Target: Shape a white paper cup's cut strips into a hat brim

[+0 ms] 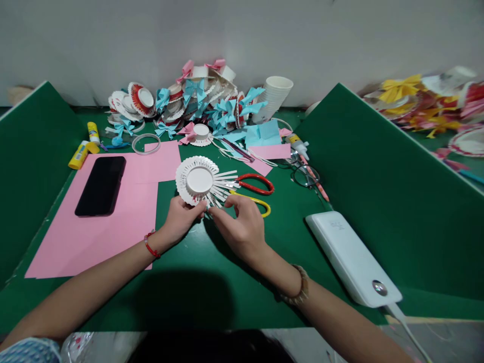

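Observation:
A white paper cup cut into narrow strips (199, 180) lies base up over the green table; many strips are curled into a scalloped rim, while those on the right still stick out straight. My left hand (183, 217) pinches its lower rim between thumb and fingers. My right hand (242, 224) has thumb and index finger closed at the lower strips, right beside the left fingertips. Just behind the right hand lie scissors (256, 184) with one red and one yellow handle, their blades hidden beneath the strips.
Pink paper sheets (132, 237) carry a black phone (100, 185) at left. Glue sticks (79, 155) stand beyond it. Finished cup flowers with bows (194, 93) and stacked cups (274, 98) line the back. Glasses (306, 176) and a white power bank (351, 257) lie right, near green partitions (401, 186).

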`<control>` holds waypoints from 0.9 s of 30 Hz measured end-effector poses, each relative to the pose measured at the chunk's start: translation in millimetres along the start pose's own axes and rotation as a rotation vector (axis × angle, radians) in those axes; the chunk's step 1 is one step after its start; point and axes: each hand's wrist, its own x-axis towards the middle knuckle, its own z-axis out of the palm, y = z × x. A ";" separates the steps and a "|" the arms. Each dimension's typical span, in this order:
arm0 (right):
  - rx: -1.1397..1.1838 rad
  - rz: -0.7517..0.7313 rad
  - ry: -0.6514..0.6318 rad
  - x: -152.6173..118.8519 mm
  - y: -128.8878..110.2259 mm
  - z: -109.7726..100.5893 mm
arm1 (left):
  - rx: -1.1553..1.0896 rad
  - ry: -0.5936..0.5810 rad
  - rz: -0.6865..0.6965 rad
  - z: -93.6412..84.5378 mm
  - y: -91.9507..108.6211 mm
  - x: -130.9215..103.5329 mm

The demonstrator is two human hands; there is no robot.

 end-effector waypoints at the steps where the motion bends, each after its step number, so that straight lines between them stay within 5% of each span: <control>1: -0.015 -0.014 0.023 -0.2 -0.8 -0.9 | 0.031 0.015 0.032 0.1 0.3 -0.2; 14: 0.102 0.172 -0.045 7.9 -3.0 -10.0 | 0.289 0.058 0.212 0.5 2.1 -5.7; 22: 0.135 -0.081 -0.105 3.8 -4.1 -9.6 | 0.204 0.124 0.150 0.7 5.1 -3.3; 27: 0.277 0.119 -0.140 7.1 0.2 -7.1 | 0.235 0.081 0.174 0.8 4.9 -5.5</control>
